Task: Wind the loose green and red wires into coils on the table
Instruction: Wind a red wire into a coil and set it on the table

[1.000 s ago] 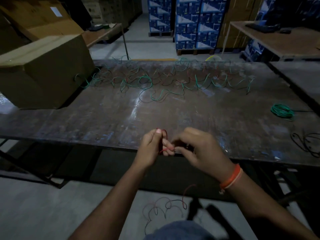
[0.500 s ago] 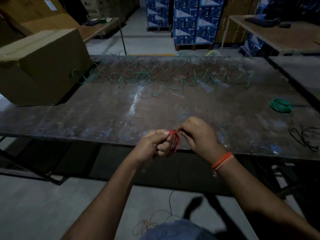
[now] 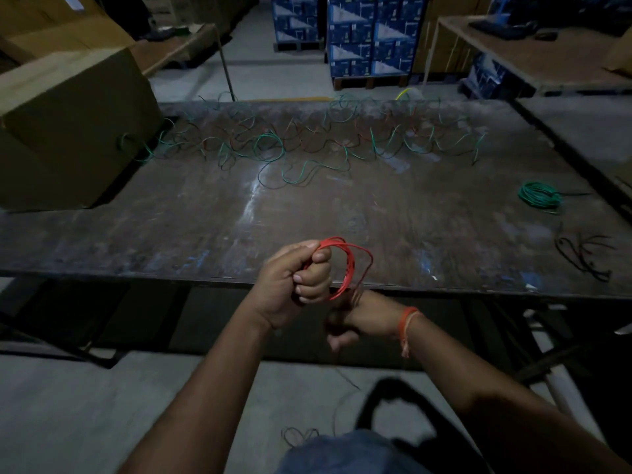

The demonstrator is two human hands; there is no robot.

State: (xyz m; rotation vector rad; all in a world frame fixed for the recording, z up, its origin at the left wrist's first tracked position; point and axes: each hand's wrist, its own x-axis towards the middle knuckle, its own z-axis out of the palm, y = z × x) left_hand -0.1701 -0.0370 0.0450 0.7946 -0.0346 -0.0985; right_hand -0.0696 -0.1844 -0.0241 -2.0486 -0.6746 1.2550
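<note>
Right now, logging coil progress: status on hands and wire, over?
Left hand grips red coil over table edge. Right hand below the edge, blurred, grip unclear. Loose wires unwound; green coil done. Nothing blocking.

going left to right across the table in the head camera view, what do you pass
cardboard box → loose wire tangle → red coil gripped by the left hand → green coil → dark wire.

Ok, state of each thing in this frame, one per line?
Red wire coil: partly wound, held above the table edge.
Left hand: grip closed round the coil.
Right hand: below the coil, blurred, grip unclear.
Green wire coil: wound, lying on the dark table.
Loose green and red wires: uncoiled, spread out.
</note>
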